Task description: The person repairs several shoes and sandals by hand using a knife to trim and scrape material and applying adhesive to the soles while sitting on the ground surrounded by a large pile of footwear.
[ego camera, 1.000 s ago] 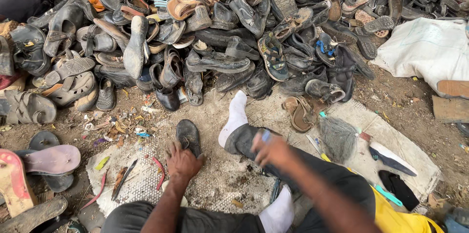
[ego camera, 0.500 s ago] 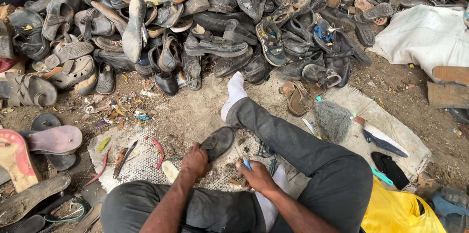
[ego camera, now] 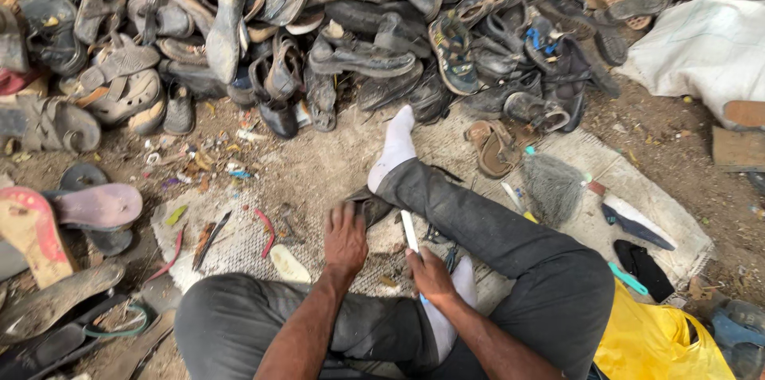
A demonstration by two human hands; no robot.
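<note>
I sit on the ground with legs in dark trousers and white socks. My left hand [ego camera: 345, 238] presses down on a dark shoe sole [ego camera: 368, 206] that lies against my outstretched right leg [ego camera: 478, 221]. My right hand [ego camera: 430, 275] grips a knife with a pale blade [ego camera: 409, 230], the blade pointing up toward the sole. The sole is partly hidden under my left hand and the leg.
A big heap of worn shoes and sandals [ego camera: 358, 37] fills the far side. A mesh mat [ego camera: 239, 244] with scraps and small tools lies at the left. Pink soles [ego camera: 96, 206], a small brush [ego camera: 550, 185], a white sack [ego camera: 705, 49] and a yellow bag [ego camera: 653, 340] surround me.
My left hand has drawn the dark sole from the mat in front toward my right leg. My right hand came down from my knee and now holds the blade upright beside the sole.
</note>
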